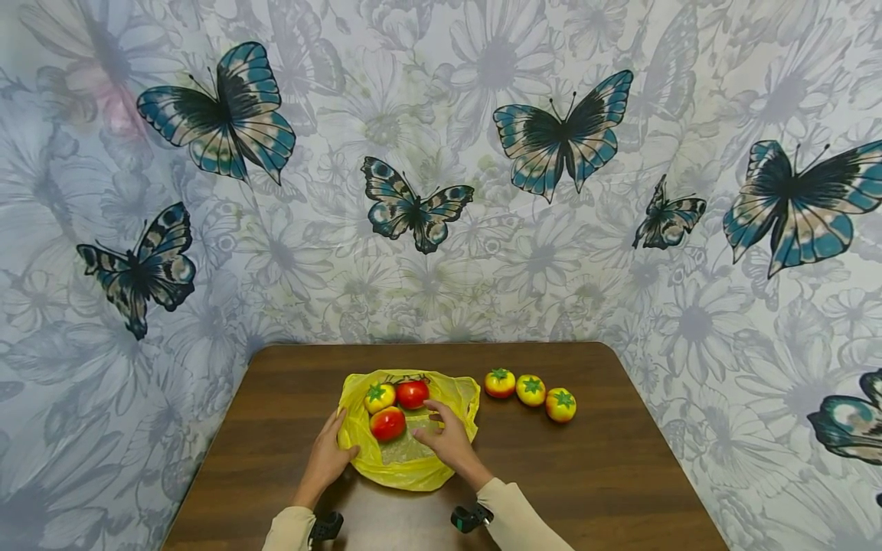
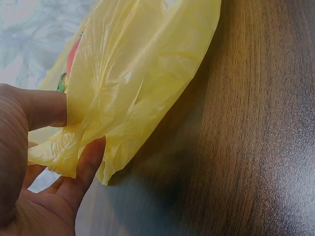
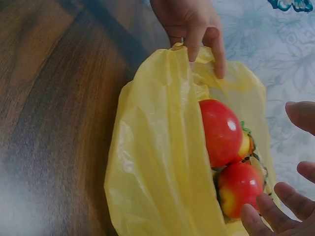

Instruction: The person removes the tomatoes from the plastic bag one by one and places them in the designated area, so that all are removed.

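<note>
Head view: counted three fruits (image 1: 388,423) in bag (image 1: 412,478), three loose fruits (image 1: 530,390) left between two and three o'clock; pinched bag at nine with left hand (image 1: 329,454), held empty right hand (image 1: 452,441) spread.

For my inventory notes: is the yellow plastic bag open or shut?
Open: the yellow plastic bag gapes, its mouth exposing three round red-and-yellow fruits inside.

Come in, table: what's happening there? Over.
Left hand gripping yellow bag; right hand open, empty, over it. Three fruits inside, three more fruits on table. No obstruction visible.
</note>
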A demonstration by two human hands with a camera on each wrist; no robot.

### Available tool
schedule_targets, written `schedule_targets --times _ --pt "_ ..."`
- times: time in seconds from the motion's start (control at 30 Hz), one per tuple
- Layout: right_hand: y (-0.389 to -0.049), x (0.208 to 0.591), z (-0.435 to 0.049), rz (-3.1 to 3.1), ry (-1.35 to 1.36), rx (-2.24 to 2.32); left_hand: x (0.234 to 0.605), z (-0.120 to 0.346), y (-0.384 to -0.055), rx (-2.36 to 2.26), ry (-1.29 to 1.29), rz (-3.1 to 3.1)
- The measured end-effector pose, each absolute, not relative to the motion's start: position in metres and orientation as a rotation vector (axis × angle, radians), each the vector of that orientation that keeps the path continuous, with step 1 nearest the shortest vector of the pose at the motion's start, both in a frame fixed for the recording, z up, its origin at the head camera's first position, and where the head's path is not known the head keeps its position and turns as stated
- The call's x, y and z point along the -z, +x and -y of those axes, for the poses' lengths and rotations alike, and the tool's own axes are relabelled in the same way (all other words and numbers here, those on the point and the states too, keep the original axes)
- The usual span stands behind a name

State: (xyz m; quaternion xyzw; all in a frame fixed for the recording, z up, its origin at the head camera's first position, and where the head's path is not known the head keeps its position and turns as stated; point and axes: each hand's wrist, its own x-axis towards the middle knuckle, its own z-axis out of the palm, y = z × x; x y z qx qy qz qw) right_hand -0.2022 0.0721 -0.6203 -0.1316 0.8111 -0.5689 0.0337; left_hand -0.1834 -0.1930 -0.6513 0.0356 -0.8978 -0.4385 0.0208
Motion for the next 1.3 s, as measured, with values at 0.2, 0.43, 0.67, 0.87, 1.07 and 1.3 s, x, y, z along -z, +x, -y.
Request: schedule_targets --times 0.2,0.43,0.67,0.87,1.07,1.3 --pt "-0.202 0.623 -0.063 -2.473 -0.387 1.747 0.65 0.193 -0.183 1.365 0.108 2.776" --pt "-0.203 0.625 -0.052 -2.442 -0.356 1.734 0.649 0.193 -0.182 1.367 0.11 2.778" --pt "-0.204 0.625 -0.041 -2.472 -0.335 1.696 0.649 0.193 -0.18 1.374 0.114 2.774" --pt "-0.207 0.626 -0.033 -2.507 -0.285 1.64 0.648 0.192 -0.179 1.38 0.114 2.769" --pt "-0.21 0.627 -0.027 -2.535 -0.325 1.608 0.649 0.19 -0.18 1.386 0.112 2.756" --pt "-0.212 0.628 -0.022 -2.597 -0.299 1.522 0.648 0.189 -0.178 1.381 0.103 2.746"
